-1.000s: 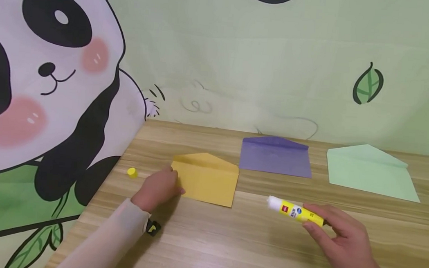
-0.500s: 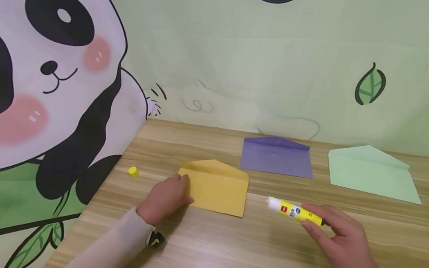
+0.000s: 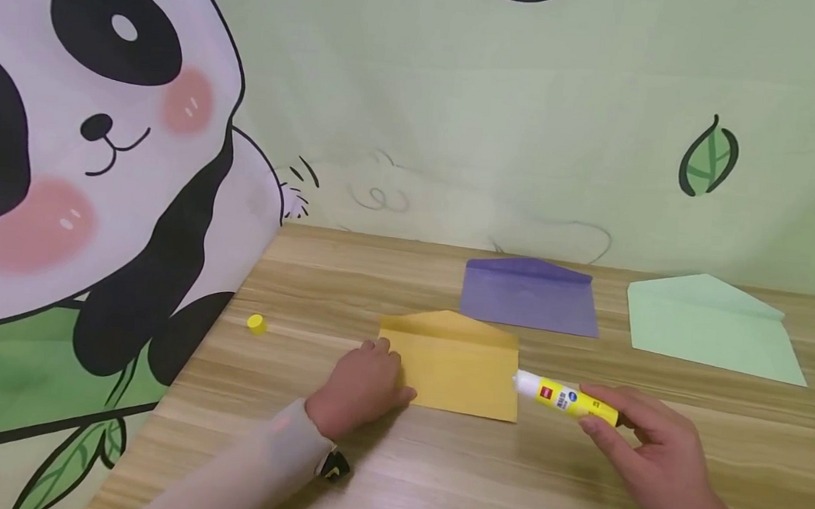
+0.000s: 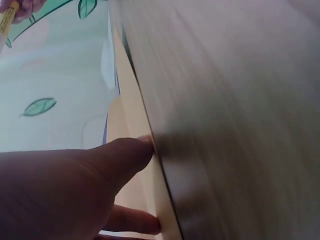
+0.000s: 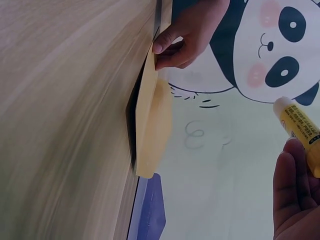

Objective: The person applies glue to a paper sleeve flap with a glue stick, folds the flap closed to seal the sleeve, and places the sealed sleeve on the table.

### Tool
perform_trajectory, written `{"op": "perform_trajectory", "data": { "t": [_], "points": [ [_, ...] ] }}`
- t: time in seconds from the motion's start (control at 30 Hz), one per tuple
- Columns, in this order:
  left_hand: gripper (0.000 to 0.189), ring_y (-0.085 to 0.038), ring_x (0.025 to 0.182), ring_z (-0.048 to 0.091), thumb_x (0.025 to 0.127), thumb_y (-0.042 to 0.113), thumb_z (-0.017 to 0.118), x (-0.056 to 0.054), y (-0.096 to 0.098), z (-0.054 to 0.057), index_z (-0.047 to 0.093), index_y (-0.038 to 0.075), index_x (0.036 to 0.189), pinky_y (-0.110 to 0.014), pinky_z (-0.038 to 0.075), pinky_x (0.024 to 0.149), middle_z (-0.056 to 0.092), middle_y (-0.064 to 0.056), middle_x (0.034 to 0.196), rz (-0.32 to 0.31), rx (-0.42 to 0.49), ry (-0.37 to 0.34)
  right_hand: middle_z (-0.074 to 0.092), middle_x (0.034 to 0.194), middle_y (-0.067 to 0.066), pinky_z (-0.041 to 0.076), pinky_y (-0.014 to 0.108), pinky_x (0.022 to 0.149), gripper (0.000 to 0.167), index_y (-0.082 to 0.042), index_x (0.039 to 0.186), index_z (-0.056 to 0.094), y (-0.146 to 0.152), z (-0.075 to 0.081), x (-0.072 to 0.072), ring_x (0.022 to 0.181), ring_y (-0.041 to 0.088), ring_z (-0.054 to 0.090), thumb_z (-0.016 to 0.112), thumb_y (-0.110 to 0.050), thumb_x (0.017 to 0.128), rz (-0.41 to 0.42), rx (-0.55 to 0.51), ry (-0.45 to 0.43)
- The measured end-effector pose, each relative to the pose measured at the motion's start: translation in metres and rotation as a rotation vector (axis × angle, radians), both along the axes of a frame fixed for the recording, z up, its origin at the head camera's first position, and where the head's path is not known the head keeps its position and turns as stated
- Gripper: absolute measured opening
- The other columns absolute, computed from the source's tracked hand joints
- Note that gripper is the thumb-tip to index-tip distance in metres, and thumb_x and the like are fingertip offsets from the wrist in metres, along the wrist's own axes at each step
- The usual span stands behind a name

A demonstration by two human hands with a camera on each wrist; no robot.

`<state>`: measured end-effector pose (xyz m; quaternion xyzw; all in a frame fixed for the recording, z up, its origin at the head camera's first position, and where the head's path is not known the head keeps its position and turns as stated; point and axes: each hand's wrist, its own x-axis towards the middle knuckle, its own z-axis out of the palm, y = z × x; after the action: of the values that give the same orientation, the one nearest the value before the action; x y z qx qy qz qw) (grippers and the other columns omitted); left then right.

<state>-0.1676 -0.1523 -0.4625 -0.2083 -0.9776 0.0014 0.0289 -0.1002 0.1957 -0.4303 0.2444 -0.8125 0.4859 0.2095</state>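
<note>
A yellow envelope [image 3: 457,366] lies on the wooden table, its flap unfolded toward the back. At its left end my left hand [image 3: 365,380] rests on top, palm down. The left wrist view shows the thumb [image 4: 132,150] and a finger [image 4: 135,220] touching the paper's upper face. My right hand [image 3: 661,457] holds a yellow-and-white glue stick [image 3: 567,398] above the table, between thumb and fingers. Its white end points left, overlapping the envelope's right edge in the head view.
A purple envelope [image 3: 527,297] and a mint-green envelope [image 3: 714,328] lie farther back, flaps unfolded too. A small yellow cap [image 3: 257,324] stands at the table's left side. Behind is a green backdrop [image 3: 445,93] with a printed panda.
My left hand has slid the yellow envelope to the right and slightly toward me, bringing it near the glue stick. The right hand has stayed nearly still, still holding the glue stick.
</note>
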Motion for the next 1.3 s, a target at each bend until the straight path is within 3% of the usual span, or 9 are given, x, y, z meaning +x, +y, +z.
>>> {"op": "perform_trajectory", "data": {
  "t": [0.17,0.37,0.5,0.63,0.8,0.93,1.07,1.3],
  "points": [
    [0.048,-0.024,0.069,0.051,0.087,0.05,0.07,0.0,0.012,-0.004,0.062,0.004,0.074,-0.035,0.048,0.053,0.054,-0.009,0.079,-0.038,-0.015,-0.025,0.071,0.099,-0.013,0.051,0.014,0.065,0.045,0.001,0.112,0.073,0.0,0.0,0.001,0.08,0.001,0.06,0.075,0.021,0.072,0.014,-0.02,-0.013],
    [0.026,-0.021,0.07,0.046,0.084,0.032,0.063,0.003,0.022,0.001,0.06,0.007,0.079,-0.032,0.042,0.058,0.05,-0.005,0.08,-0.125,-0.022,-0.125,0.071,0.099,-0.013,0.05,0.014,0.064,0.046,0.0,0.113,0.073,0.002,-0.002,0.003,0.079,0.001,0.06,0.076,0.02,0.072,0.011,-0.009,-0.006],
    [0.016,-0.018,0.068,0.042,0.087,0.024,0.06,0.004,0.026,0.004,0.058,0.01,0.079,-0.029,0.038,0.062,0.048,-0.002,0.077,-0.237,-0.062,-0.091,0.072,0.098,-0.01,0.048,0.015,0.06,0.047,-0.001,0.114,0.073,0.001,-0.004,0.004,0.076,0.002,0.058,0.076,0.02,0.072,0.024,-0.019,0.007],
    [0.019,-0.015,0.071,0.045,0.091,0.03,0.064,0.004,0.032,0.004,0.063,0.011,0.09,-0.027,0.04,0.067,0.053,-0.001,0.082,-0.329,-0.087,-0.057,0.072,0.098,-0.009,0.047,0.016,0.057,0.045,0.0,0.113,0.073,0.001,-0.004,0.004,0.076,0.002,0.058,0.074,0.021,0.072,0.031,-0.041,0.0],
    [0.03,-0.015,0.079,0.048,0.091,0.042,0.069,0.001,0.041,0.0,0.066,0.014,0.101,-0.027,0.044,0.075,0.055,0.001,0.091,-0.312,-0.071,-0.125,0.071,0.098,-0.01,0.049,0.015,0.059,0.045,0.003,0.11,0.073,-0.001,-0.002,0.001,0.075,0.002,0.058,0.074,0.023,0.069,0.04,-0.067,0.01],
    [0.038,-0.017,0.089,0.051,0.088,0.044,0.071,-0.006,0.042,-0.003,0.066,0.014,0.112,-0.029,0.048,0.082,0.056,0.001,0.101,-0.283,0.0,-0.174,0.071,0.097,-0.011,0.047,0.015,0.059,0.046,0.004,0.109,0.073,-0.003,0.0,-0.002,0.074,0.001,0.058,0.074,0.025,0.068,0.04,-0.084,0.031],
    [0.049,-0.021,0.104,0.054,0.088,0.047,0.072,-0.012,0.041,-0.006,0.064,0.013,0.122,-0.033,0.048,0.091,0.056,-0.003,0.115,-0.299,0.046,-0.179,0.071,0.099,-0.014,0.05,0.013,0.063,0.044,0.003,0.108,0.074,-0.003,0.003,-0.002,0.076,-0.001,0.06,0.074,0.024,0.069,0.016,-0.055,-0.009],
    [0.058,-0.031,0.125,0.048,0.086,0.057,0.071,-0.015,0.039,-0.009,0.06,0.015,0.123,-0.042,0.043,0.105,0.047,-0.014,0.138,-0.302,0.056,-0.174,0.071,0.101,-0.017,0.052,0.014,0.065,0.042,0.003,0.108,0.074,-0.001,0.002,-0.003,0.079,0.0,0.061,0.075,0.022,0.071,-0.001,-0.037,-0.048]
  ]
}}
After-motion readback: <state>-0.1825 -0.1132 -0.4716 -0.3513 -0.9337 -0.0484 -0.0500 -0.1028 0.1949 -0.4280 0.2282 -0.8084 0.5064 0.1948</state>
